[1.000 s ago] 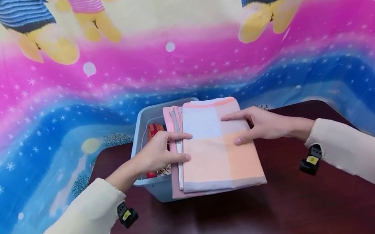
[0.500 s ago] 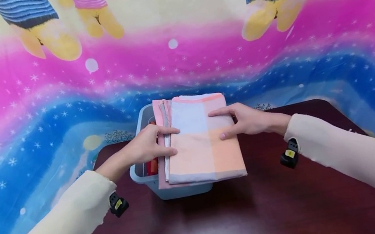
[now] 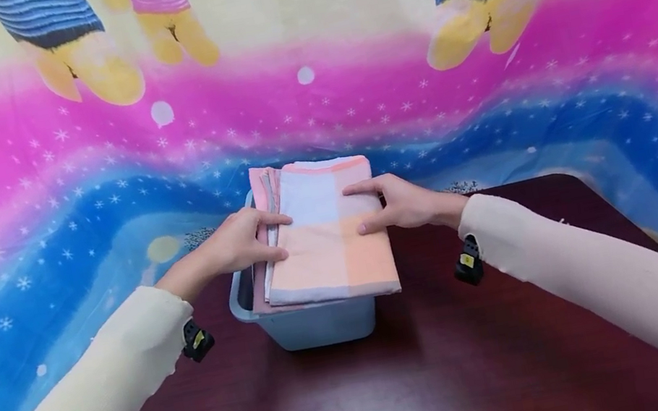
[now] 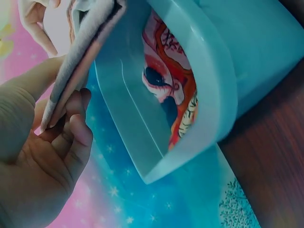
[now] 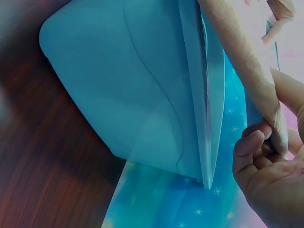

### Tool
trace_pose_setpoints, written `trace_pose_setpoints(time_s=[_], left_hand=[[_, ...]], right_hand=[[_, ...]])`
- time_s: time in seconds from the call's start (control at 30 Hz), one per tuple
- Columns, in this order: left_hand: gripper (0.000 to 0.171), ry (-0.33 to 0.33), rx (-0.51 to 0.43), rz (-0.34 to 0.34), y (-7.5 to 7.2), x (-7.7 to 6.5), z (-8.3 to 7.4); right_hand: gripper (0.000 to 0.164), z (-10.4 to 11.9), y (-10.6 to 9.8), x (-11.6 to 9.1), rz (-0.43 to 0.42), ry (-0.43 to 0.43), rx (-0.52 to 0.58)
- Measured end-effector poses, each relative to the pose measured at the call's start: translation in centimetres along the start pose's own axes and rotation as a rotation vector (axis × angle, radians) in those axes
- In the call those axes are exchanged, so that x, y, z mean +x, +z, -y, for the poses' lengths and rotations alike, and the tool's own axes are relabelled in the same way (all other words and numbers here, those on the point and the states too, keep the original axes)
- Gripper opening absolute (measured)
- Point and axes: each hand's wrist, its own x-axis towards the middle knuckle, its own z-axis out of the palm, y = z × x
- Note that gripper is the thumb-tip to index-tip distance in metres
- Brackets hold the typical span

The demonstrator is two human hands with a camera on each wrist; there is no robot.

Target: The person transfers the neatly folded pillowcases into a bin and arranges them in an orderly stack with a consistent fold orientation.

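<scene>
Both hands hold a folded cloth (image 3: 313, 267) with peach, white and pink checks, layered with pinkish edges on its left side. My left hand (image 3: 236, 240) pinches the left edge, thumb on top and fingers curled beneath, as the left wrist view shows. On the right edge, my right hand (image 3: 404, 203) grips likewise, its fingers (image 5: 249, 149) bent under the fold. Below the cloth stands a grey-blue plastic bin (image 3: 324, 327), its opening mostly covered in the head view. Inside it, the left wrist view shows a red patterned cloth (image 4: 183, 102). The wrist views show the held cloth raised off the rim.
The bin stands on a dark reddish-brown table (image 3: 494, 353) with rounded far corners. Behind the table hangs a pink and blue printed backdrop (image 3: 258, 100) with bears and snowflakes.
Both hands have carried the folded cloth leftward and toward the backdrop, over the bin. The red patterned cloth inside, seen earlier from the head, is now covered there. The bin stays put.
</scene>
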Motion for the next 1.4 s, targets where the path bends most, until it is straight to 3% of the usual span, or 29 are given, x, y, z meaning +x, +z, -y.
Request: trace_pose_setpoints(time_s=[0.3,0.67,1.1,1.4], left_hand=[[0.059,-0.006,0.077,-0.053,-1.2,0.8,1.1],[0.061,-0.052,0.185,-0.077,-2.1,1.0,2.3],[0.060,-0.081,0.187,-0.034,-0.3,1.9,2.9],[0.060,-0.088,0.226,-0.022,1.7,2.3,4.2]], right_hand=[[0.071,1.0,0.4,2.1,-0.065,0.015,-0.017],[0.070,2.2,0.4,3.7,-0.056,0.008,-0.073],[0.068,1.1,1.6,3.9,-0.031,0.088,-0.130],[0.067,-0.2,3.1,4.0,0.002,0.117,-0.134]])
